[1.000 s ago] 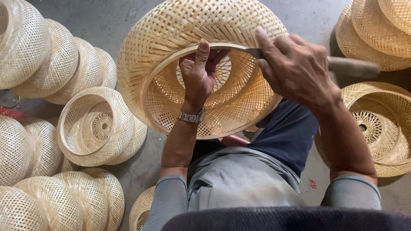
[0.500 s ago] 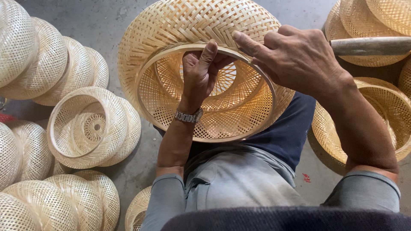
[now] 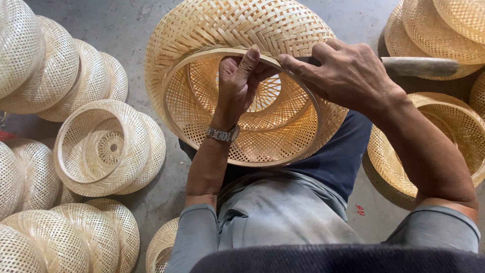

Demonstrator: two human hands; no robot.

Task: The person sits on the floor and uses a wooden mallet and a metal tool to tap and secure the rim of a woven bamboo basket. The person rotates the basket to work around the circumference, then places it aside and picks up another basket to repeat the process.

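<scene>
A large woven bamboo basket (image 3: 212, 30) rests tilted on my lap, its open mouth facing me. My left hand (image 3: 237, 83), with a metal wristwatch, reaches inside and pinches the far part of the round rim (image 3: 177, 126) with thumb and fingers. My right hand (image 3: 348, 73) is closed around a tool with a long wooden handle (image 3: 419, 65) that sticks out to the right. Its front end is hidden under my fingers, which press against the same stretch of rim.
Stacks of finished woven baskets (image 3: 106, 146) lie on the concrete floor (image 3: 126, 20) at the left. More baskets (image 3: 444, 25) are piled at the top right, and one open basket (image 3: 454, 131) lies under my right forearm.
The basket has shifted slightly on my lap. My right hand with the tool has slid right along the rim; the left hand keeps its grip inside.
</scene>
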